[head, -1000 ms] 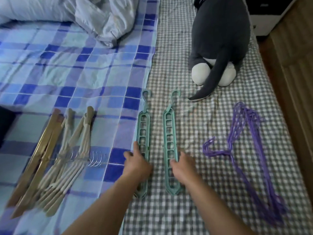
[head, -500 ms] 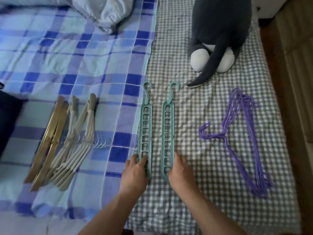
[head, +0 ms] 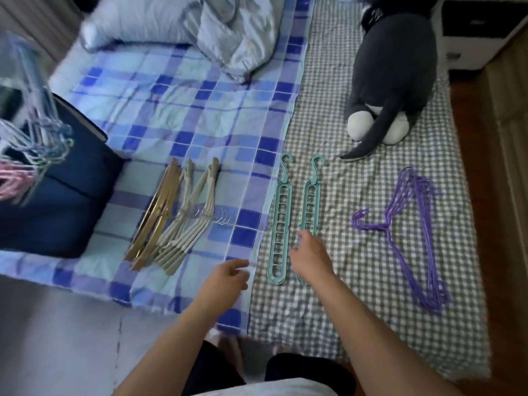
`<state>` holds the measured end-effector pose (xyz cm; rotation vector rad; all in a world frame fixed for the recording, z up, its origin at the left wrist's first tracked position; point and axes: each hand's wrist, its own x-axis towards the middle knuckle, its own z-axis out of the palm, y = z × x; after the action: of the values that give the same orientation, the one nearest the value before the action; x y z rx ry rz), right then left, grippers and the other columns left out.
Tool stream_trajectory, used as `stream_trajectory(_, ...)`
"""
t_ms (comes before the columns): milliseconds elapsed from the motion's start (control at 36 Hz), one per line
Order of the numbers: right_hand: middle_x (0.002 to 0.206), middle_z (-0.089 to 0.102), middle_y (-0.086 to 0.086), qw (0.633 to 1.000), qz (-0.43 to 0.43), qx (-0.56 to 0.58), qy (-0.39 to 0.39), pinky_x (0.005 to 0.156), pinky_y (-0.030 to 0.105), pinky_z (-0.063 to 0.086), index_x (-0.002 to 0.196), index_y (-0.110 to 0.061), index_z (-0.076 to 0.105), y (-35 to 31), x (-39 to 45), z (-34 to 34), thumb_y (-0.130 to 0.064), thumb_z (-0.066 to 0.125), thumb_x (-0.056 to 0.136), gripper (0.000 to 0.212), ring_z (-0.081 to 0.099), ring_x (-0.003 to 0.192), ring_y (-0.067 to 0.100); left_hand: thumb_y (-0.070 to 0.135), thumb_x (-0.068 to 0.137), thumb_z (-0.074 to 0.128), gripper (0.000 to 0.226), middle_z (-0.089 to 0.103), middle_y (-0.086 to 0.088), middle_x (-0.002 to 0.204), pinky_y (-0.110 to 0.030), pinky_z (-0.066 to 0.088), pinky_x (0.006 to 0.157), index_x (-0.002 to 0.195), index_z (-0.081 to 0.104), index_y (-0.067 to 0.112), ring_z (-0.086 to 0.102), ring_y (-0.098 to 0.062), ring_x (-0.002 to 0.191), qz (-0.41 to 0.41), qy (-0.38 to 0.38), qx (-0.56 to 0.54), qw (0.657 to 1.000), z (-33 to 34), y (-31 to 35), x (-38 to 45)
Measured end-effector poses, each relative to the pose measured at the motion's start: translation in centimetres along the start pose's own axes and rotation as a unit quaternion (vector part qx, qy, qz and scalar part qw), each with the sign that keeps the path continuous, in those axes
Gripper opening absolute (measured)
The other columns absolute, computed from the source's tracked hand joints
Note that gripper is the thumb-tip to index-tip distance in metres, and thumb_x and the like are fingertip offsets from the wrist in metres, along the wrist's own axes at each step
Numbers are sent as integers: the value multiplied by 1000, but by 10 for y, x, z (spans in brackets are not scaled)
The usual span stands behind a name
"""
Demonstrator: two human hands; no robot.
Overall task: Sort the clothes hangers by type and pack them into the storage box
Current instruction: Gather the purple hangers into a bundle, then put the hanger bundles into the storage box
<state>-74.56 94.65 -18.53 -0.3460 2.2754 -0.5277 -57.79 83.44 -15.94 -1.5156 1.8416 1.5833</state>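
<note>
Green slotted hangers: long axes ran straight ahead; right hand relaxed over nearer ends, left hand empty alongside.

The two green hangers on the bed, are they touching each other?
Apart. The head view shows the left green hanger and the right green hanger lying side by side, with a strip of checked sheet between them.

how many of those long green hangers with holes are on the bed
2. One lies on the edge of the blue plaid sheet; the other lies beside it on the grey check sheet, partly under the right hand.
</note>
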Motion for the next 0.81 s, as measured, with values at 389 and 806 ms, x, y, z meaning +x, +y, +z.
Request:
stream_trajectory(389, 109, 66, 3, 984, -164, 71, -2, 71, 32, 53, 109, -28, 58, -227, -140, 116, -20, 48, 98, 16, 64, 91, 27, 0, 97, 61, 17, 72, -13, 85, -28, 53, 63, 111, 70, 2, 64, -21, 65, 131, 82, -233, 960, -261, -74, -113)
stream_trajectory(806, 123, 68, 4, 967, -256, 6, -1, 96, 35, 50, 120, -18, 65, -407, -247, 250, -18, 55, 96, 26, 62, 113, 26, 0, 98, 56, 19, 75, -14, 94, -32, 50, 71, 110, 70, 4, 67, -23, 73, 106, 228, -353, 901, -484, -221, -186)
